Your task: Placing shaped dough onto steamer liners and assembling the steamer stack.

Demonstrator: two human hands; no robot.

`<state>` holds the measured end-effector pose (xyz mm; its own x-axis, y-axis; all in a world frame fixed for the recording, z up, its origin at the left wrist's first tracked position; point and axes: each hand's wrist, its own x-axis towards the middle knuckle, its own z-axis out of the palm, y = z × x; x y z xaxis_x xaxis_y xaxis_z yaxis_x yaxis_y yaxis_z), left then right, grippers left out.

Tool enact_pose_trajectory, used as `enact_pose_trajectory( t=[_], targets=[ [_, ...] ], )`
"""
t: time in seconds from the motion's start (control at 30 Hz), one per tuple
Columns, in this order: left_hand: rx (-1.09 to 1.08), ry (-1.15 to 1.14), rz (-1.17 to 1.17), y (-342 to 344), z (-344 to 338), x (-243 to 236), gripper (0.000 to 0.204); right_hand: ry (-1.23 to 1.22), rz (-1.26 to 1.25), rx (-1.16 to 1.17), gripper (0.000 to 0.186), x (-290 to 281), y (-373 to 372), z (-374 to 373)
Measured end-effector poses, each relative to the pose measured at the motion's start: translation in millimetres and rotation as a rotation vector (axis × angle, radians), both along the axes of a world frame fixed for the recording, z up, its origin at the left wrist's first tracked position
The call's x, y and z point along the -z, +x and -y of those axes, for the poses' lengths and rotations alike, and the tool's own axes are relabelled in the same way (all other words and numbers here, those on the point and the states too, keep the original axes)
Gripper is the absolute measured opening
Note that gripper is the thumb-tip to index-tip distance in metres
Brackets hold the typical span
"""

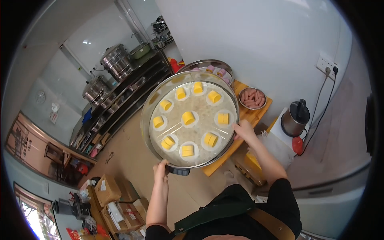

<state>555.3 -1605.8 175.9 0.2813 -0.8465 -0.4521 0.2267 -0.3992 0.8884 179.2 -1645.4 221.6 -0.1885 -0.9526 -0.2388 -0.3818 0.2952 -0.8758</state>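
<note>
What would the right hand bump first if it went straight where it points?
The right hand meets the round metal pan it grips; just beyond that edge, probably the nearest yellow piece, though depth is unclear.

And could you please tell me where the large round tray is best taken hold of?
I'd come from the near half, hands apart, and grip the raised rim of the large round tray: it is wide, and the yellow pieces spread over its base suggest keeping it level. The left hand and right hand hold it that way.
</note>
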Motion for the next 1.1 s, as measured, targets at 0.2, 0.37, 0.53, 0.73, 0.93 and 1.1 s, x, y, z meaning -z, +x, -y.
enact_pose_trajectory(
  t=[0.2, 0.37, 0.53, 0.73, 0.93, 1.1],
  targets=[
    [-0.038, -0.008, -0.041, -45, 141, 4, 0.014, 0.015, 0.011, 0.026, 0.04, -14, -35, 129],
    [0.03, 0.088, 0.034, -85, 231, -7, 0.012, 0.096, -0.047, 0.084, 0.041, -12, -68, 220],
    [0.104, 0.107, 0.003, -92, 295, 12, 0.016, 0.1, -0.011, 0.128, 0.037, -9, -81, 276],
    [0.109, 0.176, -0.011, -106, 349, 26, 0.012, 0.122, -0.057, 0.118, 0.033, 0, -99, 325],
    [0.069, 0.155, -0.034, -125, 360, 38, 0.013, 0.109, -0.049, 0.065, 0.035, 11, -115, 345],
    [0.129, 0.185, 0.051, -120, 364, 41, 0.017, 0.15, -0.057, 0.041, 0.037, 25, -124, 348]
  ],
)
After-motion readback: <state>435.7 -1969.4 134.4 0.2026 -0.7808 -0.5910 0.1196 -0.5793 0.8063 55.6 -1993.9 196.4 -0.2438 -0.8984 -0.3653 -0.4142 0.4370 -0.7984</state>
